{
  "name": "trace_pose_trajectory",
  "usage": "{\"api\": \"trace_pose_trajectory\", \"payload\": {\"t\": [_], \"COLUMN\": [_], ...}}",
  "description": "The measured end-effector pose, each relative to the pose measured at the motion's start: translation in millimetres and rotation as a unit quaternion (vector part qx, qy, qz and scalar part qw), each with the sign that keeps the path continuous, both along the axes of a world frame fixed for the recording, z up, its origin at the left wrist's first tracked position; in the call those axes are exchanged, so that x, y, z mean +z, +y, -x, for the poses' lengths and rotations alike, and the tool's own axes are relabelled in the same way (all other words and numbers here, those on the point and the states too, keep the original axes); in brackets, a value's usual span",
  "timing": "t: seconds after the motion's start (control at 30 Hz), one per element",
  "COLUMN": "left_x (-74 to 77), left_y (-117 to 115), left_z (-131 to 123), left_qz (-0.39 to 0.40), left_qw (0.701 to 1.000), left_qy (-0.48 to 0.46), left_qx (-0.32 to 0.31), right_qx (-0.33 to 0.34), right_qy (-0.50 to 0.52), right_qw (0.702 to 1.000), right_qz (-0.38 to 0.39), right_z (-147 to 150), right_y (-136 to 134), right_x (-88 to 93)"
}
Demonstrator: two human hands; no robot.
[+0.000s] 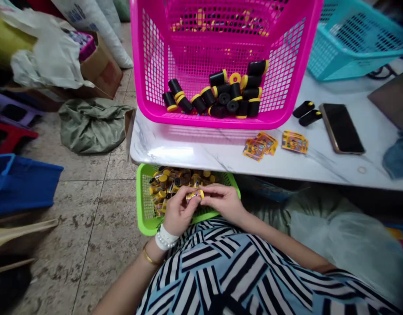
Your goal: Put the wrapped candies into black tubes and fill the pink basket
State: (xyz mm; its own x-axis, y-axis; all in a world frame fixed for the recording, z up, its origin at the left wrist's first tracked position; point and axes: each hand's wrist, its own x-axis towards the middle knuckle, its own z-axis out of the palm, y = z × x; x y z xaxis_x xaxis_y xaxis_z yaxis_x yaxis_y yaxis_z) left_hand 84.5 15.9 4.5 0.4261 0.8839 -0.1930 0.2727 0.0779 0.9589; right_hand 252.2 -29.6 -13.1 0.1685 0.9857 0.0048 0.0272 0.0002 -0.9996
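Note:
My left hand and my right hand meet over a green basket on my lap, both pinching one small yellow-labelled roll between the fingertips. The green basket holds several labelled black and yellow rolls. On the white marble table stands a tilted pink basket with several black rolls with yellow ends. Yellow printed labels lie in small piles on the table in front of it.
Two loose black rolls and a phone lie on the table's right part. A teal basket stands behind them. On the tiled floor to the left are a blue bin, a green sack and cardboard boxes.

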Motion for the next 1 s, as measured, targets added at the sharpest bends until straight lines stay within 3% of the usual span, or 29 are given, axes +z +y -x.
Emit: {"api": "trace_pose_trajectory", "payload": {"t": [0.07, 0.17, 0.27, 0.33, 0.43, 0.5, 0.6, 0.7, 0.87, 0.93, 1.0], "left_x": [-2.8, -5.0, -9.4, -14.3, -21.8, -25.7, -28.5, -23.4, 4.7, 18.2, 30.3], "left_y": [2.0, 4.9, 4.7, 2.0, -2.7, -3.1, 1.6, 8.1, 16.2, 20.8, 27.2], "left_z": [1.7, 7.3, 16.4, 23.7, 33.9, 37.6, 37.2, 32.8, 15.7, -1.4, -25.3], "left_qz": [-0.004, 0.105, 0.223, 0.236, 0.185, 0.134, 0.031, -0.064, -0.173, -0.169, -0.111], "left_qw": [1.000, 0.993, 0.972, 0.971, 0.980, 0.986, 0.990, 0.982, 0.968, 0.977, 0.993], "left_qy": [0.010, -0.022, -0.038, -0.008, 0.031, 0.060, 0.124, 0.164, 0.143, 0.088, 0.008], "left_qx": [-0.008, -0.052, -0.059, -0.020, 0.061, 0.076, 0.060, 0.067, 0.112, 0.093, 0.047], "right_qx": [0.000, 0.022, 0.064, 0.095, 0.080, -0.001, -0.170, -0.217, -0.206, -0.237, -0.254], "right_qy": [0.055, 0.079, 0.018, -0.089, -0.252, -0.340, -0.498, -0.596, -0.592, -0.557, -0.511], "right_qw": [0.997, 0.991, 0.994, 0.991, 0.957, 0.920, 0.838, 0.770, 0.767, 0.776, 0.793], "right_qz": [0.062, 0.106, 0.083, 0.020, -0.124, -0.195, -0.145, -0.064, -0.134, -0.178, -0.214], "right_z": [3.9, 6.9, 2.6, -6.7, -33.2, -58.9, -100.4, -129.2, -134.5, -122.8, -103.0], "right_y": [3.9, 3.0, -3.4, -8.7, -13.2, -9.0, 9.9, 31.7, 40.6, 36.8, 33.5], "right_x": [-1.8, -5.1, -9.6, -6.9, 13.0, 31.6, 51.1, 54.4, 49.6, 50.6, 53.2]}}
